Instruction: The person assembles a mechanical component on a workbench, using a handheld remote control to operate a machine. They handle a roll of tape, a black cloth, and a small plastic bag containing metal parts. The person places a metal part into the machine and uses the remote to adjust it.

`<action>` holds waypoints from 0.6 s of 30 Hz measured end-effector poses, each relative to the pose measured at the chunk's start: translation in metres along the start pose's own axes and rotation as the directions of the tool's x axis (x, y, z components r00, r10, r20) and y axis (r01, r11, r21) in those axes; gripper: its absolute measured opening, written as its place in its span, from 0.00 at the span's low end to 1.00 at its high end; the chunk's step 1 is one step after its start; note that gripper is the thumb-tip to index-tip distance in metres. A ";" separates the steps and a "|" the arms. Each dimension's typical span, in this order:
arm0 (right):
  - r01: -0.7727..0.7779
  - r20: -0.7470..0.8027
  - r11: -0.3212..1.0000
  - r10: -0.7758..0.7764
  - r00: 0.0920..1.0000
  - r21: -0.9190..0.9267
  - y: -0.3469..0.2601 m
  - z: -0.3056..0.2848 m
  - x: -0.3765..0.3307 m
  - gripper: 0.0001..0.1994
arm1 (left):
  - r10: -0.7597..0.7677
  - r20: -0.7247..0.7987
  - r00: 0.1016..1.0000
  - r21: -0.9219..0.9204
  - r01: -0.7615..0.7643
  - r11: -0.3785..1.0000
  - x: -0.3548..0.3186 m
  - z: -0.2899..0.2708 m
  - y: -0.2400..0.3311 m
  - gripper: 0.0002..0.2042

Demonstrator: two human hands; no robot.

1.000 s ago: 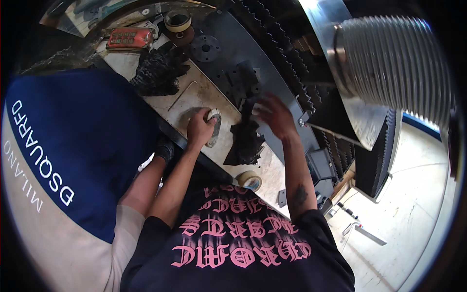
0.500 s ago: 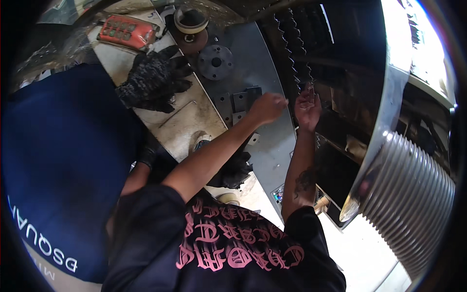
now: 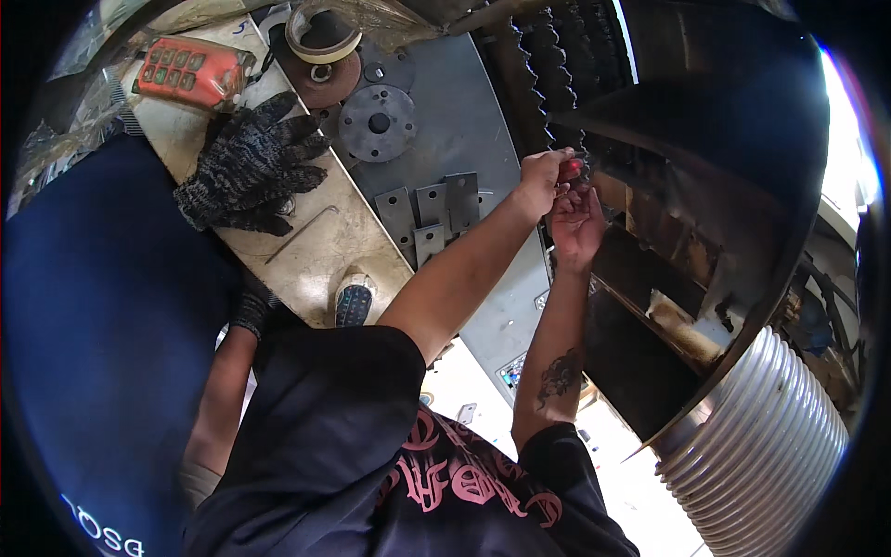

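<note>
My left hand (image 3: 542, 182) is closed, its fingertips meeting at a small red object (image 3: 570, 170) whose kind I cannot make out. Just below it, my right hand (image 3: 577, 227) is turned palm up with its fingers curled in; whatever it may hold is too small to tell. Both hands are close together beside the wavy-edged metal strips (image 3: 535, 79) in the dark opening. To their left, several flat metal plates with holes (image 3: 429, 206) lie on the grey metal surface (image 3: 487, 121), near a round disc with holes (image 3: 378, 123).
A pale board (image 3: 371, 243) bears a grey knit glove (image 3: 260, 158), an orange push-button remote (image 3: 193, 72) and a thin bent rod (image 3: 302, 234). A tape roll (image 3: 320, 51) lies above the disc. At left stands a person in dark blue (image 3: 111, 325), with a gloved hand (image 3: 251, 306). A ribbed hose (image 3: 752, 446) is at right.
My left hand has moved right, up to my right hand, and the red object now shows at its fingertips. The whole view has shifted somewhat.
</note>
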State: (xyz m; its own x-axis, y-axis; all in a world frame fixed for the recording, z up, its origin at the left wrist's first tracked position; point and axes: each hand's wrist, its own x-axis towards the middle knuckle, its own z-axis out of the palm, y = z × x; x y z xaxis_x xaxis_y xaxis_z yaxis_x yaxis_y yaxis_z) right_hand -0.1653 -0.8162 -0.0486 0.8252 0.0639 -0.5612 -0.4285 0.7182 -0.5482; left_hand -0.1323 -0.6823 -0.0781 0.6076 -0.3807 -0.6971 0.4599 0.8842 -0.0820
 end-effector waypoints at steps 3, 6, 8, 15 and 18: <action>0.030 0.034 1.000 -0.030 0.999 0.002 -0.002 -0.003 0.002 0.10 | 0.071 -0.005 0.997 0.023 -0.071 0.997 -0.003 0.009 0.008 0.05; 0.098 -0.008 0.993 -0.099 0.995 -0.073 0.005 0.012 0.000 0.10 | 0.156 -0.027 0.987 0.097 -0.153 0.983 0.000 0.015 0.016 0.05; 0.106 -0.004 0.988 -0.107 0.994 -0.108 0.007 0.019 -0.003 0.11 | 0.141 -0.013 0.990 0.087 -0.139 0.986 0.000 0.018 0.018 0.05; 0.062 0.007 0.993 -0.062 0.998 -0.099 0.002 0.012 0.001 0.11 | 0.118 -0.006 0.993 0.103 -0.117 0.988 -0.009 0.020 0.023 0.06; 0.049 -0.010 0.993 -0.051 0.999 -0.108 0.001 0.006 0.004 0.11 | 0.148 -0.009 0.989 0.122 -0.146 0.982 -0.013 0.022 0.024 0.06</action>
State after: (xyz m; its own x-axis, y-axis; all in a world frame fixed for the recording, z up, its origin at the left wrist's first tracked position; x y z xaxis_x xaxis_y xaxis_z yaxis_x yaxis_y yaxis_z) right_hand -0.1607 -0.8110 -0.0479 0.8421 0.0205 -0.5390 -0.4246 0.6414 -0.6390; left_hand -0.1148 -0.6621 -0.0556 0.6633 -0.2429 -0.7079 0.4417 0.8906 0.1083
